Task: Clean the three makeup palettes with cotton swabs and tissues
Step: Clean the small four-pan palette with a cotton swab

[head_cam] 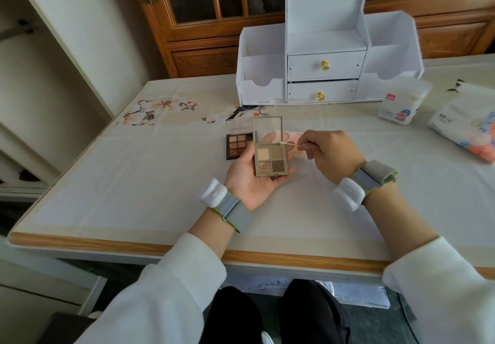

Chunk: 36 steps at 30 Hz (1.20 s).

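A cloth-covered table (134,183) stands before wooden cabinets (203,35). Centre-frame, the left hand (249,180) grips an open four-pan palette (270,160); the right hand (329,153) pinches a cotton swab (290,144) at its hinge. Behind, a pink palette (294,138) is mostly hidden.

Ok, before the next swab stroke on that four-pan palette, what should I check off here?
1. The four-pan palette is open, lid up: ok.
2. The left hand holds it: ok.
3. The right hand pinches the cotton swab: ok.
4. Swab tip touching the palette's rim: cannot tell.
5. The tissue pack is in view to the right: ok.
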Each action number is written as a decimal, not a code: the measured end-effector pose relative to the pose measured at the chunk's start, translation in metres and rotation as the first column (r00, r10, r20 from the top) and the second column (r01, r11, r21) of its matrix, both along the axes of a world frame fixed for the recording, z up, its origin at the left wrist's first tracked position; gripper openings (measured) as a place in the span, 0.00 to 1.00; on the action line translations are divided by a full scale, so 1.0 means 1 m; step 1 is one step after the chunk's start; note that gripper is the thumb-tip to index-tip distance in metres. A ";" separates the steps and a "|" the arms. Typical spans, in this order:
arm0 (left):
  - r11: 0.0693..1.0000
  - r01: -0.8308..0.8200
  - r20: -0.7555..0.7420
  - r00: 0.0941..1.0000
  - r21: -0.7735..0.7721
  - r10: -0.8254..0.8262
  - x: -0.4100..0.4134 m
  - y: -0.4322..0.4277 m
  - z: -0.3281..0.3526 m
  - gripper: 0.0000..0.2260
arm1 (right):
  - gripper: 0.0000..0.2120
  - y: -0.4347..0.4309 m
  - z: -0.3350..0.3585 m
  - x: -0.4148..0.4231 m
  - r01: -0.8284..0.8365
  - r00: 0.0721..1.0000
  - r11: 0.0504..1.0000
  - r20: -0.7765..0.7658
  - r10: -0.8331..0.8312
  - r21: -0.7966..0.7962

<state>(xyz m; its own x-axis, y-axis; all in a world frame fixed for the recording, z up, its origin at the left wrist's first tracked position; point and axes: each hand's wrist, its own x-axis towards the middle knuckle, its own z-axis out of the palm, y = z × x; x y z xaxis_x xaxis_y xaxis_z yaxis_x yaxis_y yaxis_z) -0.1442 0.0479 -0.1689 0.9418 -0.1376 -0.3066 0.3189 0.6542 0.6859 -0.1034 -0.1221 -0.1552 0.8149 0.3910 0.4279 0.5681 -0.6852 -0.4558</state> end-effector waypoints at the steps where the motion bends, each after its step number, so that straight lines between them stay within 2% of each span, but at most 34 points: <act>1: 1.000 0.003 0.003 1.000 -0.002 -0.003 0.000 0.000 -0.001 0.18 | 0.07 0.000 0.000 0.000 -0.004 1.000 1.000 0.018 0.004 0.005; 6: 1.000 0.003 0.012 1.000 -0.005 -0.003 0.000 0.001 -0.001 0.18 | 0.06 -0.002 0.003 -0.001 -0.031 0.997 0.999 0.067 0.030 0.021; 9: 1.000 -0.020 0.009 1.000 0.010 0.020 0.000 0.000 0.000 0.19 | 0.07 0.000 0.002 -0.003 -0.047 0.999 0.999 0.027 0.047 0.000; 13: 1.000 -0.006 0.028 1.000 0.023 0.005 0.000 0.000 0.001 0.25 | 0.08 0.000 0.001 -0.002 -0.046 0.998 0.997 -0.050 0.043 -0.056; 21: 1.000 0.000 0.026 1.000 -0.002 0.000 0.000 0.000 -0.001 0.26 | 0.09 0.001 0.001 -0.003 -0.032 0.994 0.998 -0.106 0.027 -0.050; 25: 0.999 -0.036 -0.001 0.999 -0.036 0.036 0.003 0.002 -0.002 0.20 | 0.08 0.001 0.002 -0.004 -0.022 0.992 0.998 -0.127 0.015 -0.058; 29: 1.000 -0.021 0.044 0.999 -0.022 0.022 0.001 0.001 0.000 0.16 | 0.09 0.001 0.004 -0.005 -0.031 0.988 0.997 -0.150 0.020 -0.073; 36: 0.996 -0.073 0.014 0.997 -0.043 0.074 0.002 0.002 -0.002 0.18 | 0.09 0.003 0.001 -0.008 -0.013 0.991 0.997 -0.137 0.002 -0.074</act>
<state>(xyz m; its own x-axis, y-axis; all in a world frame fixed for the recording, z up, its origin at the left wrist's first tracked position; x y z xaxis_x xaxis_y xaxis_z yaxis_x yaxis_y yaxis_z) -0.1422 0.0499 -0.1707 0.9545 -0.0806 -0.2872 0.2586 0.7038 0.6616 -0.1114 -0.1189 -0.1539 0.8606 0.4242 0.2818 0.5092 -0.7162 -0.4773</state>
